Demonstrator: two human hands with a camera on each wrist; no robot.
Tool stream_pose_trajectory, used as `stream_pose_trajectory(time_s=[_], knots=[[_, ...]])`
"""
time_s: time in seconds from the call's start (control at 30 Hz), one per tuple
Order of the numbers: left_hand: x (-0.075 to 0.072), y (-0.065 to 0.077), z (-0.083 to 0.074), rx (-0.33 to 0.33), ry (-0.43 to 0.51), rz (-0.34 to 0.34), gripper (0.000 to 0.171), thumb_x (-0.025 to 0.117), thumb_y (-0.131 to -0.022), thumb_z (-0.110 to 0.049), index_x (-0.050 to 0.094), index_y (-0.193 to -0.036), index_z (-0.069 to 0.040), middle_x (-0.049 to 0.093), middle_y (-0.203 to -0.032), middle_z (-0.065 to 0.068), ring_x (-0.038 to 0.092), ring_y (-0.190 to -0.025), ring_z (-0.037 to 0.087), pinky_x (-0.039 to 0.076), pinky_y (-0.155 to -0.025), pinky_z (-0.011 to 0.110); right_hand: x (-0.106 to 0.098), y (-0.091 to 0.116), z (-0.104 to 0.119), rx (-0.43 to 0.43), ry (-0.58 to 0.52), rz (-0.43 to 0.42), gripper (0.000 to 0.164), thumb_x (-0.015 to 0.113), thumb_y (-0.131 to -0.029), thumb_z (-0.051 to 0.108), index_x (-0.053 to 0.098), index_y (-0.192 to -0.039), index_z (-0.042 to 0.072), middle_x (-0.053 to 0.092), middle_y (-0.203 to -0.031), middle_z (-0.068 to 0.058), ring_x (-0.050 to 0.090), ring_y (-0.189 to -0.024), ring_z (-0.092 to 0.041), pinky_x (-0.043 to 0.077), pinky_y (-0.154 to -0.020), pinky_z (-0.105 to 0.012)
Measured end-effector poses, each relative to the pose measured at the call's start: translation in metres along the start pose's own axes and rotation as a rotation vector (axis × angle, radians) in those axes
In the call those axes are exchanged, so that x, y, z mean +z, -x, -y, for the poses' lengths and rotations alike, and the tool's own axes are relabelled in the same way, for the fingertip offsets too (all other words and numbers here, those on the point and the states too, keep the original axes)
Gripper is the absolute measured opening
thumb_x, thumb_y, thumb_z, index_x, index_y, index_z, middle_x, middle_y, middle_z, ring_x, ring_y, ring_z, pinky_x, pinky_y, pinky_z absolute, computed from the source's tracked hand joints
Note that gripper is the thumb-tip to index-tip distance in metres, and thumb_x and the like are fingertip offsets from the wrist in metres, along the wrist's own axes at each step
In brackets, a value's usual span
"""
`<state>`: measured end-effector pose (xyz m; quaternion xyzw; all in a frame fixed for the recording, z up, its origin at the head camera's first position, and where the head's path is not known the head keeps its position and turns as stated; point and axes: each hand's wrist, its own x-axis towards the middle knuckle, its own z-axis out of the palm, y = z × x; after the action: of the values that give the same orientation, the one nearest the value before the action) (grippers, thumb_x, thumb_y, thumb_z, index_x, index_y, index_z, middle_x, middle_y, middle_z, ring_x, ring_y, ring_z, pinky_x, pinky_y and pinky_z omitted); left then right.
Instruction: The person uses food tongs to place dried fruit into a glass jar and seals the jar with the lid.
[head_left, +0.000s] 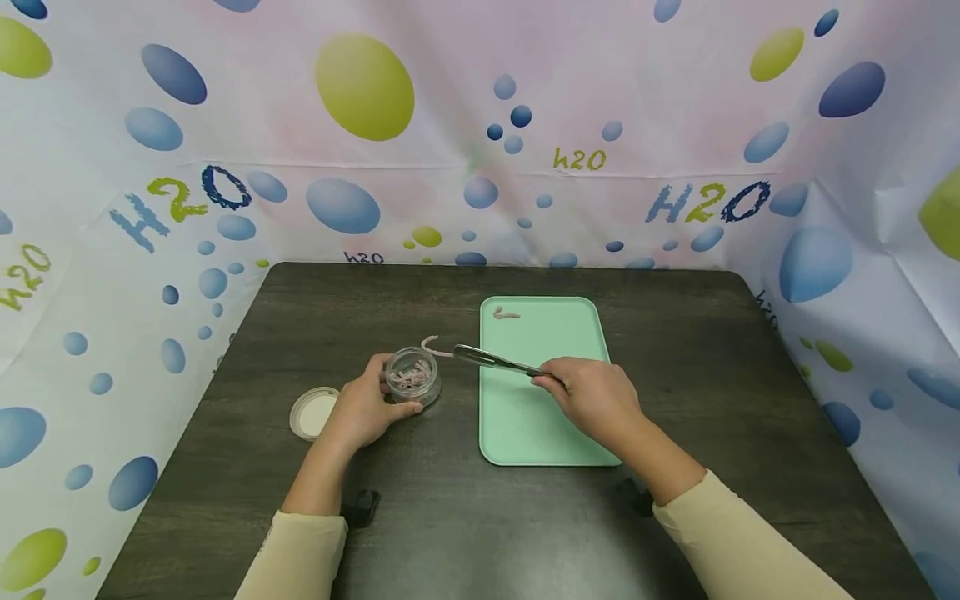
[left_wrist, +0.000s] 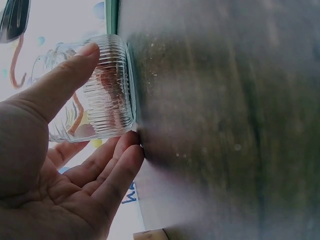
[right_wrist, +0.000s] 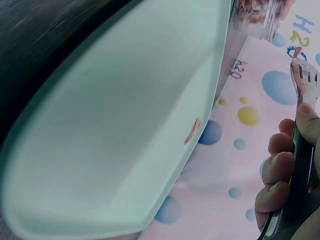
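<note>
On the table (head_left: pixel 435 517), the left hand (head_left: pixel 366 410) holds a glass jar (head_left: pixel 432 393) between thumb and fingers. The fingers of the right hand (head_left: pixel 596 400) grip metal tongs (head_left: pixel 495 360), whose long axis lies almost sideways, tip pointing left; there a pinkish strand (head_left: pixel 433 351) extends leftward beside the jar's far rim, its free end curving away. Farther, another strand (head_left: pixel 506 314) lies on the green tray (head_left: pixel 536 417).

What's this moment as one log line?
left hand: holds jar | right hand: grips tongs | tongs: hold strand | tray: another strand | lid: off jar
</note>
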<state>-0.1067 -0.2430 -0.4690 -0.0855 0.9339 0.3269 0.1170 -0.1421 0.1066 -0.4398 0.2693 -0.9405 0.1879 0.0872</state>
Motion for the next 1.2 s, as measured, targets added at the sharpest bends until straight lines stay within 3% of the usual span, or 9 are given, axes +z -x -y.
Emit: stream_pose_trajectory(time_s=[0.43, 0.7, 1.0, 1.2], knots=[[0.002, -0.001, 0.0, 0.001, 0.009, -0.004, 0.097, 0.089, -0.093, -0.04, 0.032, -0.167, -0.013, 0.068, -0.144, 0.028, 0.067, -0.133, 0.044, 0.054, -0.106, 0.063, 0.014, -0.018, 0.023, -0.049, 0.001, 0.032, 0.008, 0.081, -0.098, 0.033, 0.082, -0.095, 0.026, 0.078, -0.084, 0.015, 0.055, -0.06, 0.001, 0.039, -0.052, -0.021], [0.002, 0.0, 0.001, 0.008, 0.009, -0.012, 0.096, 0.089, -0.092, -0.039, 0.034, -0.166, -0.012, 0.069, -0.142, 0.028, 0.068, -0.131, 0.045, 0.054, -0.104, 0.063, 0.016, -0.023, 0.03, -0.057, 0.008, 0.056, 0.01, 0.079, -0.099, 0.035, 0.082, -0.095, 0.026, 0.078, -0.084, 0.015, 0.057, -0.061, 0.0, 0.041, -0.053, -0.021], [0.002, -0.001, -0.001, 0.004, 0.0, -0.008, 0.098, 0.089, -0.093, -0.04, 0.032, -0.167, -0.011, 0.067, -0.144, 0.031, 0.067, -0.132, 0.046, 0.055, -0.105, 0.064, 0.015, -0.026, 0.03, -0.01, -0.012, 0.109, 0.016, 0.079, -0.099, 0.039, 0.077, -0.096, 0.024, 0.066, -0.074, 0.014, 0.048, -0.059, -0.003, 0.038, -0.053, -0.024], [0.002, -0.001, 0.0, 0.009, 0.004, -0.009, 0.097, 0.089, -0.093, -0.038, 0.033, -0.167, -0.011, 0.067, -0.145, 0.03, 0.068, -0.133, 0.045, 0.055, -0.105, 0.064, 0.015, -0.027, 0.026, 0.019, -0.043, 0.103, 0.019, 0.079, -0.1, 0.041, 0.076, -0.095, 0.023, 0.068, -0.075, 0.012, 0.048, -0.058, -0.004, 0.038, -0.053, -0.025]])
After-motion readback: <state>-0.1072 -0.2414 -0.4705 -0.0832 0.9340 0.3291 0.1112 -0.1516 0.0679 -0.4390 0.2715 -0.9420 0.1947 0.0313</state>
